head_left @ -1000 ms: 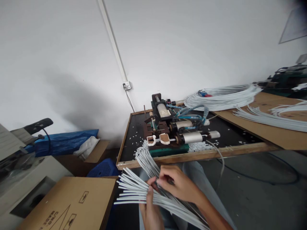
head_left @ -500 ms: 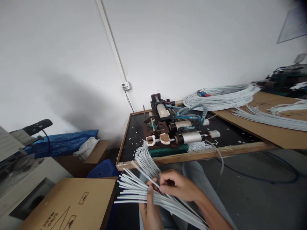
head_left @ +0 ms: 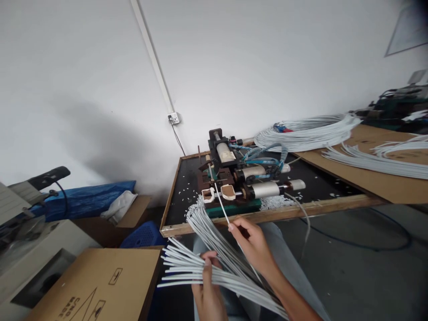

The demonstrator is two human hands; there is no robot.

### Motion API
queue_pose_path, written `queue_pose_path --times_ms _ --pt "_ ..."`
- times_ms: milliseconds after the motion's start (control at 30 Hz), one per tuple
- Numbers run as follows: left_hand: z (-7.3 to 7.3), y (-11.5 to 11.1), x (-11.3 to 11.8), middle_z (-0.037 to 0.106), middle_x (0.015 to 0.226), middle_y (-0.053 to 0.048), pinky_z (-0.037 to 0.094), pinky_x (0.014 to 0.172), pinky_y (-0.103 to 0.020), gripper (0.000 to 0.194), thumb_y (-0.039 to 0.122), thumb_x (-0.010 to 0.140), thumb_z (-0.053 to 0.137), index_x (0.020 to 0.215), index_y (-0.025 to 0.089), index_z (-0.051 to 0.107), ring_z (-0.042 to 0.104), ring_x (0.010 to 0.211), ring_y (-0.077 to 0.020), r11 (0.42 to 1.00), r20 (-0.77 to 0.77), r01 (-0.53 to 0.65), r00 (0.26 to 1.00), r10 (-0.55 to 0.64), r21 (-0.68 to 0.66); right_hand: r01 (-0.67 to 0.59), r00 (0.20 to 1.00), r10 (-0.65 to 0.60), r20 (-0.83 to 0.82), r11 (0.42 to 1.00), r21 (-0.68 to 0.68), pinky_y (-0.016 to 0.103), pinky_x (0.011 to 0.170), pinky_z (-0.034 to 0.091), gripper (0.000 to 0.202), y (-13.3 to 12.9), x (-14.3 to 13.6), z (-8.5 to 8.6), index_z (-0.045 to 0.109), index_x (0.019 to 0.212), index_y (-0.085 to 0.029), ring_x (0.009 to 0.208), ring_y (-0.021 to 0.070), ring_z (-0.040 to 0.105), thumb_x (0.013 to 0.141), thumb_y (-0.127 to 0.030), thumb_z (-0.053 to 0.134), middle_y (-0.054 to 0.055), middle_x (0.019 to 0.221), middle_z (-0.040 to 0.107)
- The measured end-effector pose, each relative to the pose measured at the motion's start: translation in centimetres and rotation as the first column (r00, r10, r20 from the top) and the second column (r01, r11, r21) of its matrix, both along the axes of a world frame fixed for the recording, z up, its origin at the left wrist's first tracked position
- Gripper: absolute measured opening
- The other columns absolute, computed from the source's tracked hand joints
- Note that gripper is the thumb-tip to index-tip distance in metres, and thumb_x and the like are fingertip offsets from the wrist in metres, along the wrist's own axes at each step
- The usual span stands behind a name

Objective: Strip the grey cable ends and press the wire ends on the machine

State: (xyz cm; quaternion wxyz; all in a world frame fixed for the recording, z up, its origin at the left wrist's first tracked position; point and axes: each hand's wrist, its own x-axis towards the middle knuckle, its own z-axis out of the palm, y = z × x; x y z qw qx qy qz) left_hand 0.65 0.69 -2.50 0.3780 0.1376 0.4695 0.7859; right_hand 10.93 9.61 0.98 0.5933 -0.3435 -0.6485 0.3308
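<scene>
My left hand point(head_left: 207, 285) is wrapped round a bundle of white cables point(head_left: 180, 265), whose cut ends fan out to the left. Between thumb and fingers, my right hand point(head_left: 250, 243) pinches a single white cable point(head_left: 222, 206). That cable's tip reaches up to the jaws of a pneumatic wire-stripping machine point(head_left: 219, 176) on the bench; whether it sits inside them I cannot tell. A second bunch of white cables point(head_left: 202, 223) hangs over the bench edge beside the machine, passing behind my hands.
The black bench point(head_left: 180, 178) has a wooden rim point(head_left: 301, 207) and scattered white offcuts. Coiled white cables point(head_left: 307, 133) lie at the back right, near a cardboard sheet point(head_left: 364, 178). A cardboard box point(head_left: 100, 276) and a blue basket point(head_left: 143, 236) stand left.
My right hand has moved up and away from the bundle, carrying one cable toward the machine. My left hand still holds the bundle in about the same place.
</scene>
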Motion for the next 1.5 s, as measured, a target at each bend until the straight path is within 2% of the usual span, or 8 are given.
queue_pose_path --times_ms 267,467,833,1200,1500 --pt "0.09 0.06 -0.14 0.067 0.089 -0.006 0.049 0.078 -0.027 0.043 0.054 0.072 0.083 0.089 0.015 0.075 0.062 0.092 -0.0223 1.0 0.035 0.007 0.999 -0.007 0.003 -0.007 1.0 0.007 0.017 1.0 0.018 0.026 0.057 0.036 0.033 0.49 -0.31 0.22 0.05 0.068 -0.022 0.059 0.0143 0.044 0.097 -0.036 0.053 -0.003 0.064 0.047" --pt "0.49 0.04 -0.02 0.068 0.093 -0.006 0.048 0.089 -0.029 0.04 0.052 0.072 0.084 0.087 0.015 0.076 0.062 0.095 -0.0219 0.999 0.036 -0.017 0.999 0.016 0.034 -0.016 1.0 0.016 0.021 1.0 0.015 0.026 0.059 0.037 0.033 0.6 -0.46 0.45 0.049 0.068 -0.022 0.06 0.0144 0.045 0.097 -0.035 0.053 -0.003 0.065 0.047" --pt "-0.03 0.13 -0.12 0.067 0.09 -0.006 0.049 0.076 -0.027 0.042 0.053 0.072 0.082 0.089 0.015 0.075 0.062 0.091 -0.0227 1.0 0.028 0.005 1.0 -0.005 0.004 -0.019 0.999 0.019 0.03 1.0 0.017 0.026 0.058 0.036 0.035 0.69 -0.55 0.37 0.05 0.068 -0.022 0.061 0.0146 0.045 0.098 -0.039 0.053 -0.003 0.065 0.047" --pt "0.16 0.25 -0.07 0.067 0.088 -0.005 0.049 0.077 -0.026 0.043 0.054 0.07 0.084 0.088 0.016 0.074 0.061 0.094 -0.0229 1.0 0.024 0.005 1.0 -0.005 0.016 -0.017 0.999 0.016 0.034 1.0 0.011 0.027 0.059 0.035 0.038 0.72 -0.58 0.4 0.049 0.068 -0.022 0.06 0.0148 0.044 0.099 -0.044 0.052 -0.002 0.065 0.047" --pt "0.71 0.12 0.08 0.067 0.088 -0.005 0.049 0.077 -0.025 0.037 0.049 0.072 0.084 0.088 0.015 0.077 0.062 0.088 -0.0201 0.999 0.039 0.004 0.999 -0.006 0.053 -0.038 0.999 0.038 0.008 0.999 0.026 0.027 0.058 0.036 0.035 0.96 -0.47 0.31 0.05 0.068 -0.021 0.061 0.0147 0.045 0.098 -0.039 0.053 -0.003 0.065 0.047"
